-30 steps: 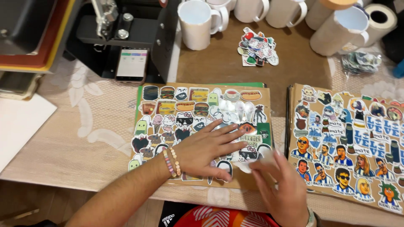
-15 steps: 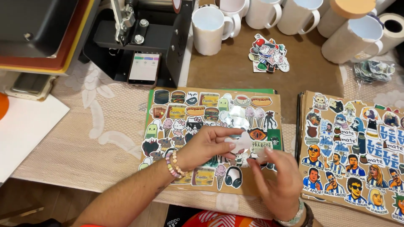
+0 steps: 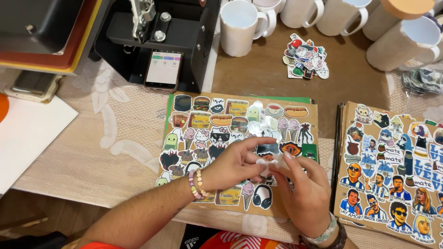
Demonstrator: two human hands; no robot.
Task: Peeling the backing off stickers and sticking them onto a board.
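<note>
A brown cardboard sheet (image 3: 312, 121) covered with several colourful cartoon stickers lies in front of me. Above its lower right part my left hand (image 3: 235, 163) and my right hand (image 3: 302, 191) meet, both pinching one small white sticker (image 3: 268, 163) between fingertips. The left wrist wears beaded bracelets, the right wrist a pale beaded band. The hands hide some of the stickers beneath them.
A second sticker-covered board stack (image 3: 392, 170) lies to the right. A loose pile of stickers (image 3: 305, 56) and several white mugs (image 3: 239, 26) stand at the back. A black heat press (image 3: 157, 32) with a phone (image 3: 163, 69) sits back left; white paper (image 3: 27, 133) lies left.
The left hand, flat on the sheet a second ago, has lifted and closed on a small white sticker. The right hand rose to join it. The view shifted slightly.
</note>
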